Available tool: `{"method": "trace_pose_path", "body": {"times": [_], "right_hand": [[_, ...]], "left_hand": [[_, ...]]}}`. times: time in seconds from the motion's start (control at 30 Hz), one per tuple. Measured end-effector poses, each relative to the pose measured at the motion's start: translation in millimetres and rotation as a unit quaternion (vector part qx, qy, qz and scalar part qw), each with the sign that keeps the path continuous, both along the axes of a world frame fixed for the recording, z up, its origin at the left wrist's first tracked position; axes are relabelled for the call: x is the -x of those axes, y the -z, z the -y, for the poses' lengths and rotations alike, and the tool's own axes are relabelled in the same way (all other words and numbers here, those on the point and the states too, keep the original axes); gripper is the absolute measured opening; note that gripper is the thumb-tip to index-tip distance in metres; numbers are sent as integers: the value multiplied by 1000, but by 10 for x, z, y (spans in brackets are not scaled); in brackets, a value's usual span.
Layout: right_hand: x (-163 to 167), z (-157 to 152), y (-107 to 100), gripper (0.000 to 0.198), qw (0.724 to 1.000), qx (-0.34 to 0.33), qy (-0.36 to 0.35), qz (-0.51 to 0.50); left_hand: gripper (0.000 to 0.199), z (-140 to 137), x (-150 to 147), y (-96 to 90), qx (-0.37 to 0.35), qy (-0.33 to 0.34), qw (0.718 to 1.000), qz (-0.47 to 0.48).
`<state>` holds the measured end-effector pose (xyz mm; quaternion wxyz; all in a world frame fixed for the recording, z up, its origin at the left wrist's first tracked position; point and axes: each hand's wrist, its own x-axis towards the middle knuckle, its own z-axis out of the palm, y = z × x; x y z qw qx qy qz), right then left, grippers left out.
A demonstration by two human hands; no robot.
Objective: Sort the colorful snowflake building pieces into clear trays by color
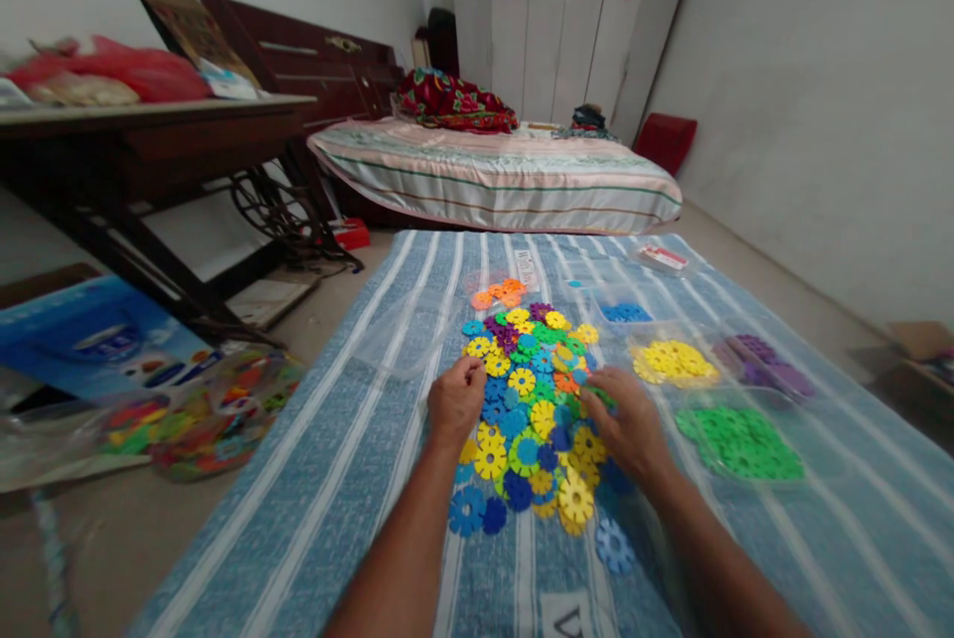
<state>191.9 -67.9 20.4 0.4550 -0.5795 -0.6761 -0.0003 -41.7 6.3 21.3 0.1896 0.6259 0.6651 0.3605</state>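
Observation:
A loose pile of notched plastic snowflake discs in yellow, blue, green, orange and purple lies on the striped cloth. At its left edge is my left hand, its fingers curled into a pinch; what they hold, if anything, is hidden. My right hand reaches over the pile's right side, its fingers closed around a green snowflake disc that is partly covered. To the right stand clear containers of sorted discs: green discs, yellow discs, purple discs and blue discs.
Orange discs sit in a container behind the pile. A clear empty-looking tray is at the left, and a small box at the far right. On the floor at left are a round container of colourful pieces and a blue box.

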Motion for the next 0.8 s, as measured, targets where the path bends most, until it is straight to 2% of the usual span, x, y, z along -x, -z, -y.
{"method": "trace_pose_path", "body": {"times": [0.13,0.2,0.33,0.53,0.8], "right_hand": [[-127,-223,116,37,994,56,62,-68],[-131,-276,174,43,989,86,71,-99],[-71,-288,227,43,984,125,29,-121],[-46,-250,170,37,978,126,-16,-168],[-88,-230,190,41,963,138,-31,-229]], "left_hand": [[23,34,-22,-19,-5,2,1000,7],[23,51,-29,-22,-4,-1,1000,3],[21,85,-53,-20,-5,-10,1000,4],[18,172,-212,-16,-1,-33,997,64],[18,297,-565,-9,-43,6,992,123]]}}
